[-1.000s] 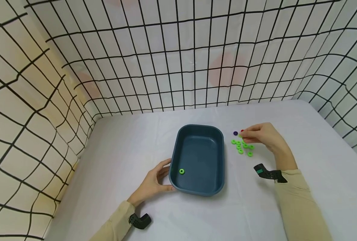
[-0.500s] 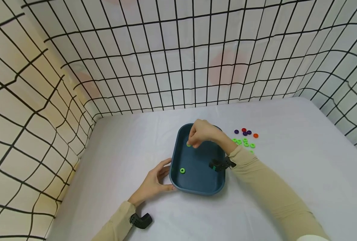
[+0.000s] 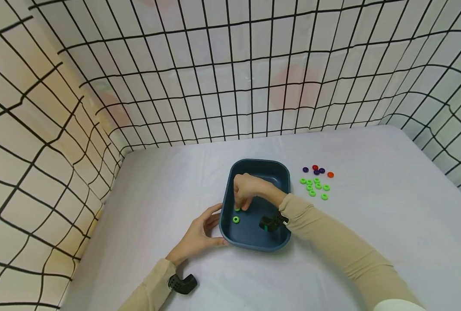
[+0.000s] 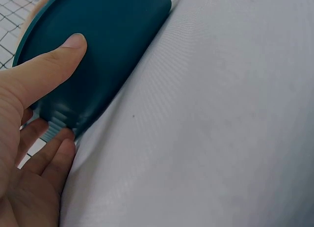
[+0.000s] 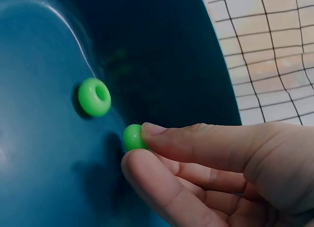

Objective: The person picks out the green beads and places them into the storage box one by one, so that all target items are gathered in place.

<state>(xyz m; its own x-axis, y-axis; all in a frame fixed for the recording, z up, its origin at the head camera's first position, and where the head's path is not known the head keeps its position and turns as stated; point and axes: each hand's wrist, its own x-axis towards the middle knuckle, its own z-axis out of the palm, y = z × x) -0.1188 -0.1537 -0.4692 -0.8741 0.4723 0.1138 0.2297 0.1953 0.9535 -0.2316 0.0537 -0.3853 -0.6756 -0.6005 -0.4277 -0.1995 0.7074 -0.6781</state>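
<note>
We see the right hand [image 3: 250, 190] reaching down into the tray [image 3: 281, 169], thumb and forefinger pinching a green bead [image 5: 132, 137] low over the floor, toward the tray's left wall. A second green bead [image 3: 236, 220] lies flat on the tray floor just beside the pinched one, on the side nearer us; the wrist view shows the two close but apart. The left hand [image 3: 199, 235] grasps the tray from outside at its near-left corner, thumb on the wall and fingers curled under the rim, so both hands meet at that end of the tray. The tray's long axis runs away from us. The loose beads lie on the table [image 3: 370, 242] to the right of the tray's far end, well apart from both hands, with the right hand the nearer: we count seven green beads [image 3: 314, 187], three purple beads [image 3: 316, 171], one red bead [image 3: 314, 167] and one orange bead [image 3: 330, 175]. That makes two beads within the tray, one of them held
</note>
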